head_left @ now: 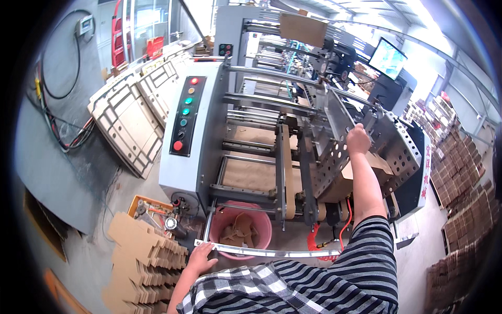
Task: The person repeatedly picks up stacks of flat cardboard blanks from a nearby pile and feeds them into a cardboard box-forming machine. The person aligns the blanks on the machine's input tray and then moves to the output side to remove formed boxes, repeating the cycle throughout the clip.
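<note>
I stand at the feed end of a grey carton machine (206, 141). My right hand (357, 139) reaches far forward and is closed on a small part at the top of the perforated metal side guide (334, 141). A stack of brown cardboard blanks (361, 172) leans against that guide, below my forearm. My left hand (200, 258) rests with fingers spread on the metal front rail (261, 252). Brown feed belts (285, 167) run over the cardboard-covered feed table (251, 175).
A pink bucket (261, 222) with cardboard scraps sits under the rail. Die-cut cardboard sheets (133, 123) lie on the floor at left, folded blanks (144, 251) at lower left. A button panel (184, 115) faces me. A monitor (387, 57) hangs at upper right; carton stacks (460, 172) stand at right.
</note>
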`<state>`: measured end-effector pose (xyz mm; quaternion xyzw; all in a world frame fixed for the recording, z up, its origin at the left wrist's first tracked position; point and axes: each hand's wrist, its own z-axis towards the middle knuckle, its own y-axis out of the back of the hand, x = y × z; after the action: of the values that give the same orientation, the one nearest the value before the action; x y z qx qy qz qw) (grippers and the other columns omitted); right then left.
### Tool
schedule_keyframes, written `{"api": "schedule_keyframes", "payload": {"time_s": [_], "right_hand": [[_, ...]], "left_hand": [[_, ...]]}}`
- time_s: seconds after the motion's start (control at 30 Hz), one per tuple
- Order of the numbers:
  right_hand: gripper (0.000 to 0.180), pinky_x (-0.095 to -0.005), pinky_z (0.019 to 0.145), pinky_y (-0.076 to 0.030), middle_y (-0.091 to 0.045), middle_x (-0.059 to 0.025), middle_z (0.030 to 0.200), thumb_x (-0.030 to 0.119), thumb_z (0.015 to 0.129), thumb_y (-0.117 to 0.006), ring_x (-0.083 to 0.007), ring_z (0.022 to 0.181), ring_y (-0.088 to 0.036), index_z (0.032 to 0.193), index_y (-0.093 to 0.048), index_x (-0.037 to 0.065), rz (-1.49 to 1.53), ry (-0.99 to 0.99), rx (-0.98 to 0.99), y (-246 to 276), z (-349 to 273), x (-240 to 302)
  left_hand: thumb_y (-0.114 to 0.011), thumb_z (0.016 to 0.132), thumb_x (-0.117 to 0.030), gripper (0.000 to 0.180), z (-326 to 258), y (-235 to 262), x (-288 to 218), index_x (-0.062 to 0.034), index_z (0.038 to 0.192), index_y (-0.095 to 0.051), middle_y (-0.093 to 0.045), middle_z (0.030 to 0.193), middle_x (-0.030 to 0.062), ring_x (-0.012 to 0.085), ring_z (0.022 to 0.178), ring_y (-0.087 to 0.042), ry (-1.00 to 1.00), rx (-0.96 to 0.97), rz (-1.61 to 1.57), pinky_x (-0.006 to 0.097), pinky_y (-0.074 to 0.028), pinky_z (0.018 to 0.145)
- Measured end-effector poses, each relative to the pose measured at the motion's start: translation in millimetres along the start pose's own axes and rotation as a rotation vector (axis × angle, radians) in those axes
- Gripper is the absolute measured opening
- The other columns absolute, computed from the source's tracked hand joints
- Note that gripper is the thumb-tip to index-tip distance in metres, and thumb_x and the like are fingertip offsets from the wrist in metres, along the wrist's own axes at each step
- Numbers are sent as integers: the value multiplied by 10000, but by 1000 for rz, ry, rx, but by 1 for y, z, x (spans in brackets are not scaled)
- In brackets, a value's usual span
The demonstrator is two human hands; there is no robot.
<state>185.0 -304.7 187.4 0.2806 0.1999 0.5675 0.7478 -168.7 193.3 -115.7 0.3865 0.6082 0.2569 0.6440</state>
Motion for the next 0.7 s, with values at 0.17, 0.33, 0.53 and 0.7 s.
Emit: {"api": "schedule_keyframes", "payload": {"time_s": [0.17, 0.33, 0.53, 0.7], "right_hand": [[247, -506, 732, -528, -673, -177, 920, 269, 894, -451, -385, 834, -665, 1028, -517, 72, 24, 4, 90, -3, 4, -5], [486, -419, 874, -487, -588, -62, 1231, 268, 785, -572, -203, 1141, -557, 1233, -537, 83, -229, 407, -50, 14, 6, -2], [452, -424, 966, -409, -583, -155, 1193, 98, 771, -591, -310, 1129, -540, 1218, -538, 53, 539, 837, -70, 22, -61, 135], [346, -401, 901, -454, -623, -169, 1087, 171, 846, -646, -332, 1034, -584, 1158, -587, 35, 1069, 977, 523, 57, -217, 297]], "left_hand": [[-705, 740, -316, 566, -20, 41, -31, -77, 1234, -566, -625, 1139, 166, 352, 1038, -582, 24, -50, -14, 435, -454, 917], [-712, 753, -261, 524, -46, 78, -60, -79, 1227, -580, -633, 1129, 130, 336, 989, -586, -82, -307, -84, 418, -469, 893], [-689, 783, -214, 454, -90, 111, -88, -39, 1192, -600, -632, 1145, 135, 326, 1014, -592, -161, -523, -144, 407, -472, 904], [-694, 781, -195, 364, -137, 140, -89, -63, 1116, -637, -628, 1141, 127, 314, 1078, -572, -28, -838, 93, 434, -439, 969]]}}
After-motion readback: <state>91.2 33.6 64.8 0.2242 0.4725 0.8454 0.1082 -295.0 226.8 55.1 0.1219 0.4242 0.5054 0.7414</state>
